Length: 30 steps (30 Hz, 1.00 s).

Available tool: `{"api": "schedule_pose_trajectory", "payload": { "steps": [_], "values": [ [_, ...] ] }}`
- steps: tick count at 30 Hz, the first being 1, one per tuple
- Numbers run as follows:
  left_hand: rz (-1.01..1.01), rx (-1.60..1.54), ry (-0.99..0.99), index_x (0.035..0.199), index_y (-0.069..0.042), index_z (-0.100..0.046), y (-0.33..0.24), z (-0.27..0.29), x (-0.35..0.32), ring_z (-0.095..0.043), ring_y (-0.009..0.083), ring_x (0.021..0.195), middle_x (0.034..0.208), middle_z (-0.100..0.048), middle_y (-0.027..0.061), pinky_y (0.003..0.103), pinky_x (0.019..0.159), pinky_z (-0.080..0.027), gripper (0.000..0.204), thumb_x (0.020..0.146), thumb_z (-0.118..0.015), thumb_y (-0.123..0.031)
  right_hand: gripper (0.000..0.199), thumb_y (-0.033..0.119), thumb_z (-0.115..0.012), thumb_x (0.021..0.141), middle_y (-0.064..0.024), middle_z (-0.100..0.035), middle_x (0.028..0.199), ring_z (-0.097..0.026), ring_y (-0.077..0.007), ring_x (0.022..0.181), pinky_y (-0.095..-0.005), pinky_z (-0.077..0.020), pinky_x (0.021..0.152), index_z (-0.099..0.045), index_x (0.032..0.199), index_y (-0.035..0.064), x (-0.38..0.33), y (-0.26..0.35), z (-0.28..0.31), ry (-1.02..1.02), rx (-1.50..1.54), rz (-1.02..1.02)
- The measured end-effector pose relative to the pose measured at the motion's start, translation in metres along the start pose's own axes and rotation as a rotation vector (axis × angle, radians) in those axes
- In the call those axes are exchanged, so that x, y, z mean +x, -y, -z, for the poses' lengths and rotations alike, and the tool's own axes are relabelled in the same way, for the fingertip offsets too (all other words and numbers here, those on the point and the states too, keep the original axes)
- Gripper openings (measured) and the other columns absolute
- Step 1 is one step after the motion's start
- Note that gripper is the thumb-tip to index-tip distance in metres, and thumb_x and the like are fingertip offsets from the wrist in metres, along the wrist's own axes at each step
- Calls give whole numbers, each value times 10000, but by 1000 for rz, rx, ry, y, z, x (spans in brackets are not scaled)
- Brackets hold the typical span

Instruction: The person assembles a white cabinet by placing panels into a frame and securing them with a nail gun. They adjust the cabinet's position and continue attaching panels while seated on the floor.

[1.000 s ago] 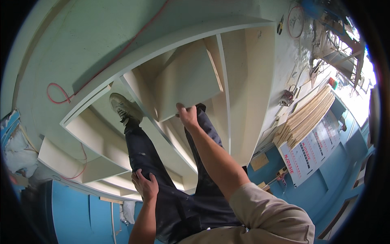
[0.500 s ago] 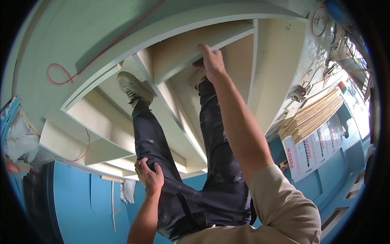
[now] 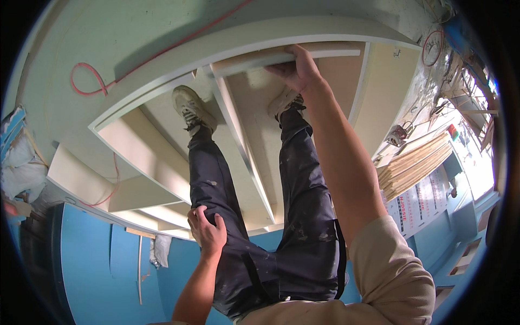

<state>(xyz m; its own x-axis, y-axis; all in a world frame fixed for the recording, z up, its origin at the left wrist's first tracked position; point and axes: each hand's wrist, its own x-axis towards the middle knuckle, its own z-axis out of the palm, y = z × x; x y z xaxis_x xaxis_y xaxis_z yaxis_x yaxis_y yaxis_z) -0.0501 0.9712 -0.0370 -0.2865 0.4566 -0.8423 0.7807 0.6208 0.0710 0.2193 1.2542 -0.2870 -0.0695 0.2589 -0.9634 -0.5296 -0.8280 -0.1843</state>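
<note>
My right hand (image 3: 298, 69) is closed on a pale shelf board (image 3: 340, 53), its fingers hooked over the board. That board lies inside a cream-coloured cabinet frame (image 3: 260, 33), close along its far side. The fingertips are partly hidden behind the board. My left hand (image 3: 207, 230) rests on my left knee, thumb apart from the fingers, holding nothing. Both my shoes stand inside the cabinet, with a long upright divider (image 3: 236, 122) between my legs.
A pink-red cord (image 3: 89, 81) loops over the pale surface at the left. To the right lie a stack of wooden boards (image 3: 414, 168) and a small power tool (image 3: 398, 134). White plastic bags (image 3: 21, 168) are at the far left.
The shelf board has swung away from me toward the cabinet's far side, now showing mainly its narrow edge. My right hand went with it; my left hand stayed on the knee.
</note>
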Motion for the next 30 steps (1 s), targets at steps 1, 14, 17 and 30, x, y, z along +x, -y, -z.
{"api": "schedule_pose_trajectory", "payload": {
  "steps": [1,14,17,30],
  "values": [
    [-1,-9,1,1151,-24,-496,1,0,3,-480,415,1099,1122,-504,215,494,956,-406,376,821,-622,-150,402,227,-370,1022,-256,-566,1239,-630,-366,1099,-493,-577,949,-487,1245,-87,5,-4,-7,12,33,-13],
    [-3,9,-6,1144,-38,-494,6,-9,0,-484,422,1099,1139,-488,213,507,917,-433,390,808,-642,-169,390,245,-541,996,-222,-625,1197,-668,-356,1061,-372,-603,825,-540,1217,-76,2,-14,-11,171,0,-89],
    [-37,28,-2,1132,-39,-495,0,-9,3,-481,424,1097,1106,-503,215,508,932,-422,380,802,-636,-161,328,195,-634,944,-171,-630,1212,-670,-302,1070,-387,-575,843,-566,1167,-36,2,-19,-4,182,-177,14],
    [36,118,5,1128,-21,-491,-11,-25,-11,-465,432,1121,1139,-480,226,518,955,-393,374,793,-617,-132,360,176,-719,780,-105,-672,951,-650,-201,862,-321,-530,765,-637,1092,17,-64,87,161,-873,-1314,1163]
  ]
}}
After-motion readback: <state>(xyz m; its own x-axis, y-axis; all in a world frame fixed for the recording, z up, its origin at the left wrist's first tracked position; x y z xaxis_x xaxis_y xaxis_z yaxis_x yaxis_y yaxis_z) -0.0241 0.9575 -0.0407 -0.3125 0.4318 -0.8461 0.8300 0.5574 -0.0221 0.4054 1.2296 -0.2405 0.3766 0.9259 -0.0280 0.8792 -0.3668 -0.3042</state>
